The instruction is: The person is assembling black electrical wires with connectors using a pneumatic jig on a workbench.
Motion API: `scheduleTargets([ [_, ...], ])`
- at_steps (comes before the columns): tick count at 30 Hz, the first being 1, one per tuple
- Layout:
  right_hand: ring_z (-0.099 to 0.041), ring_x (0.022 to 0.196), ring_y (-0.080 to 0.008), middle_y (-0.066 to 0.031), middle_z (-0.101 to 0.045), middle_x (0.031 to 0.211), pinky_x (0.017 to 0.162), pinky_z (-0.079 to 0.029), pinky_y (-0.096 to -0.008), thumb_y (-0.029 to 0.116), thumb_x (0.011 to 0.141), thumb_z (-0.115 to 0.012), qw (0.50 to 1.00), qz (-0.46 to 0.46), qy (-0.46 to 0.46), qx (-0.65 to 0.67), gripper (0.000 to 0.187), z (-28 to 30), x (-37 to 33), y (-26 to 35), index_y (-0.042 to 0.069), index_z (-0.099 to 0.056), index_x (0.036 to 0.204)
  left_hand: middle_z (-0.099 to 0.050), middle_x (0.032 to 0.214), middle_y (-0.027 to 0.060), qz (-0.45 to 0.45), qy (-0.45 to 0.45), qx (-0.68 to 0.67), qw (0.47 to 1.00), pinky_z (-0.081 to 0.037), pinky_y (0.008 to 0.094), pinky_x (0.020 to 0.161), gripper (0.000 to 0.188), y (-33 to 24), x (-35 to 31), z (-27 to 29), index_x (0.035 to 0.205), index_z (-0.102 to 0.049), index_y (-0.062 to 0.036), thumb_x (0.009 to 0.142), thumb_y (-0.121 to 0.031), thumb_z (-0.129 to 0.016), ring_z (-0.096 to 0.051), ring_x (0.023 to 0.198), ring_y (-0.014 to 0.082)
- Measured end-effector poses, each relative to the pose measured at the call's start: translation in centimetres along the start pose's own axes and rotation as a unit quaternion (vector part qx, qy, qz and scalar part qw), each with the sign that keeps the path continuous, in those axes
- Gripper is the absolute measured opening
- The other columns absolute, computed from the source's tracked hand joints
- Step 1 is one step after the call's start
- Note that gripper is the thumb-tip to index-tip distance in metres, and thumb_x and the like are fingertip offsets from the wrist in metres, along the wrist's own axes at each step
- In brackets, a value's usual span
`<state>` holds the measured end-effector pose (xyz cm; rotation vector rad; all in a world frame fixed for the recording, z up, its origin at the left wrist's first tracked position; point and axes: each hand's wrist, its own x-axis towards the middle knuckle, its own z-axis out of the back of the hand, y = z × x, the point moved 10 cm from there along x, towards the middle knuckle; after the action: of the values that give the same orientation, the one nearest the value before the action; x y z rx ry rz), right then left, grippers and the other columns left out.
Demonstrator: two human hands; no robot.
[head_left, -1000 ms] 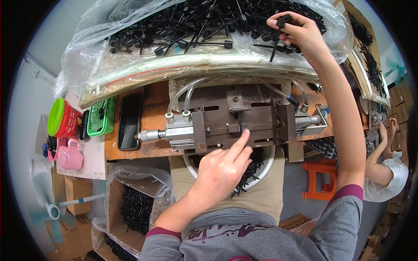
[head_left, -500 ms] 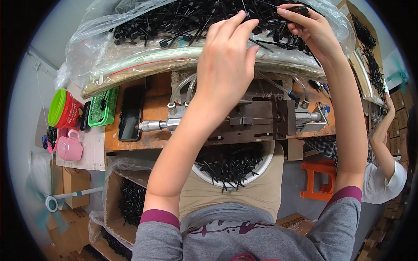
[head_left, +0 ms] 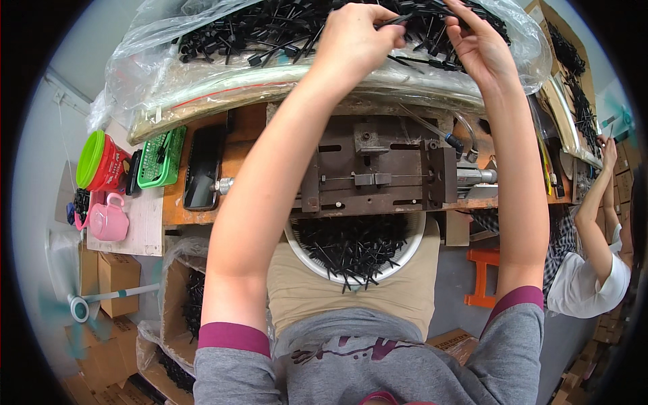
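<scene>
Black plastic part (head_left: 395, 20): a thin, dark, stick-like piece, one of many alike; held up at the far side of the counter (head_left: 239, 145), over the heap it matches.
Left hand (head_left: 354, 40): its grip is closed, fingertips pinching one end of the black plastic part.
Right hand (head_left: 476, 44): fingers curled and reaching into the same heap, just beside the left; I cannot tell whether its grip has closed on a piece.
Clear plastic bag (head_left: 155, 74): lies open across the back of the counter, filled with a tangled pile of black parts (head_left: 270, 34); both hands are above it.
Metal fixture (head_left: 378, 169): bolted to the counter between the forearms, nearer the person than the bag.
White basin (head_left: 412, 246): sits on the person's lap below the fixture, holding more black pieces.
Cardboard box (head_left: 179, 297): on the floor to the left, lined with plastic, dark parts inside.
Green tray (head_left: 158, 158): at the counter's left end, beside a phone (head_left: 202, 169).
</scene>
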<state>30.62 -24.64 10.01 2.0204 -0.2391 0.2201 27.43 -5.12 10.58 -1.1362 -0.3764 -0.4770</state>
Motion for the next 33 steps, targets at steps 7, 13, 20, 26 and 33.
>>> scheduleTargets([
  [7, -0.067, 0.083, -0.0104, -0.0057, -0.071, 0.098, 0.077, -0.053, -0.0214, 0.018, 0.087, -0.078, 0.936, 0.083, 0.116, -0.321, 0.026, 0.5, -0.5, -0.3, 0.003, -0.073, 0.107, -0.070, 0.090, 0.0124, 0.221, 0.175, -0.348, 0.894, -0.053, 0.0356, 0.071, 0.021, -0.9, -4.1, 3.3, 0.101, -0.064, 0.0014, 0.097, -0.019, -0.061, -0.067, 0.078, 0.0199],
  [13, -0.062, 0.100, -0.0142, 0.0012, -0.070, 0.112, 0.088, -0.048, -0.0290, 0.017, 0.080, -0.079, 0.699, 0.242, 0.156, -0.655, 0.035, -2.6, -3.7, 1.3, 0.012, -0.073, 0.114, -0.071, 0.109, 0.0187, 0.124, 0.024, -0.318, 0.940, -0.055, 0.0290, 0.078, 0.024, -3.2, -10.9, 2.7, 0.115, -0.053, -0.0018, 0.107, -0.022, -0.043, -0.070, 0.093, 0.0196],
  [20, -0.067, 0.083, -0.0233, -0.0095, -0.067, 0.093, 0.074, -0.054, -0.0306, 0.005, 0.075, -0.078, 0.745, 0.353, 0.293, -0.484, 0.030, -10.2, -17.5, 3.8, 0.002, -0.071, 0.104, -0.066, 0.124, 0.0223, 0.131, -0.013, -0.418, 0.899, -0.044, 0.0310, 0.103, 0.015, -3.0, -16.2, 1.0, 0.115, -0.048, -0.0019, 0.108, -0.013, -0.041, -0.062, 0.116, 0.0185],
  [26, -0.069, 0.080, -0.0277, -0.0144, -0.066, 0.095, 0.068, -0.058, -0.0341, -0.005, 0.070, -0.078, 0.782, 0.320, 0.287, -0.452, 0.030, -9.8, -25.0, -0.1, -0.004, -0.069, 0.099, -0.062, 0.110, 0.0038, 0.215, 0.027, -0.418, 0.882, -0.045, 0.0269, 0.095, 0.016, -1.8, -21.1, -2.2, 0.116, -0.053, -0.0028, 0.107, -0.014, -0.045, -0.057, 0.103, 0.0093],
  [33, -0.065, 0.104, -0.0352, -0.0231, -0.059, 0.126, 0.080, -0.057, -0.0399, -0.006, 0.075, -0.074, 0.796, 0.212, 0.224, -0.520, 0.032, -6.8, -26.5, -2.3, -0.005, -0.060, 0.104, -0.068, 0.114, 0.0187, 0.227, 0.050, -0.172, 0.957, -0.048, 0.0193, 0.060, 0.030, -1.5, -23.0, 0.4, 0.132, -0.045, 0.0032, 0.107, -0.011, -0.036, -0.058, 0.069, 0.0069],
])
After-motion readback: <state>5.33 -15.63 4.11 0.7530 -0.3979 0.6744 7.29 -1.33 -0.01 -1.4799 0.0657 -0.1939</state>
